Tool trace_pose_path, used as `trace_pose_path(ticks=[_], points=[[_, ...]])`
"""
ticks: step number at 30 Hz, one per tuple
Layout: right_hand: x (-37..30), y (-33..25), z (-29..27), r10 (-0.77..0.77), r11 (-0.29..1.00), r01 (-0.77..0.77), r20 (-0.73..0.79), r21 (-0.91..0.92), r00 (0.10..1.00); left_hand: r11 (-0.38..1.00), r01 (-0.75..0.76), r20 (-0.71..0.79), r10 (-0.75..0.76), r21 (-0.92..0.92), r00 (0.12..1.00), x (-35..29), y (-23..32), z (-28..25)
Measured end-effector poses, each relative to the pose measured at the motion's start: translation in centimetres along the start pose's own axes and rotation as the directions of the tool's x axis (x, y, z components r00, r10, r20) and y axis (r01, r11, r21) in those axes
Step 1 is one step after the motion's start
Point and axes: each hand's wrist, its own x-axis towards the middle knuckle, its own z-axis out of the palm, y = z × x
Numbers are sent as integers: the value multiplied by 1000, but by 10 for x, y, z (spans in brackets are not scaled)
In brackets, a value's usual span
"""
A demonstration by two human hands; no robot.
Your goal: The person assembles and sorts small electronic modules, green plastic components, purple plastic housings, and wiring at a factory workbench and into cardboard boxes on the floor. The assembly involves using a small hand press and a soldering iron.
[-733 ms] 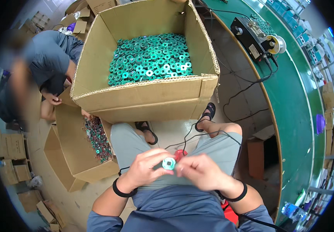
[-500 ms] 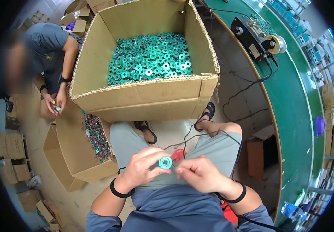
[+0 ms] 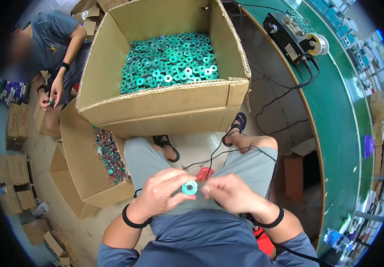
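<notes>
Over my lap, my left hand [image 3: 164, 190] pinches a small round green circuit board [image 3: 189, 188] by its edge, its dark centre facing up. Just right of it, my right hand [image 3: 228, 192] is closed, thumb and finger pressed together beside the board's edge. Something thin seems to run between those fingertips and the board; it is blurred and too small to name. A large cardboard box [image 3: 156, 104] in front of my knees holds a thick layer of similar round green boards [image 3: 169, 62]. To my left, a lower cardboard box [image 3: 74, 155] contains a tangle of small wired parts [image 3: 111, 155].
A co-worker [image 3: 60, 44] sits at the far left, fingers on a small green part. Along the right runs a green workbench [image 3: 334, 120] carrying a black device [image 3: 285, 40] and a wire spool [image 3: 318, 44]. Black cables [image 3: 212, 155] cross my legs near a red object [image 3: 204, 173].
The co-worker has leaned back, hands lower and further left. My left hand keeps the board at nearly the same place; my right hand has shifted slightly, still close to the board.
</notes>
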Motion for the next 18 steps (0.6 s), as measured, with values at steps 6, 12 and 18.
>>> trace_pose_path(ticks=[6, 12, 18], points=[[1, 3, -1, 31, 999, -30, -56, 15, 998, 998, 13, 18, -12, -62, 1000, -3, -1, 3], [2, 2, -8, -27, 999, 26, -26, -35, 999, 999, 15, 11, -15, -30, 1000, 1, 4, -3], [2, -2, -11, -33, 998, 33, 14, -57, 999, 995, 31, 55, -26, -91, 998, -1, 2, -1]])
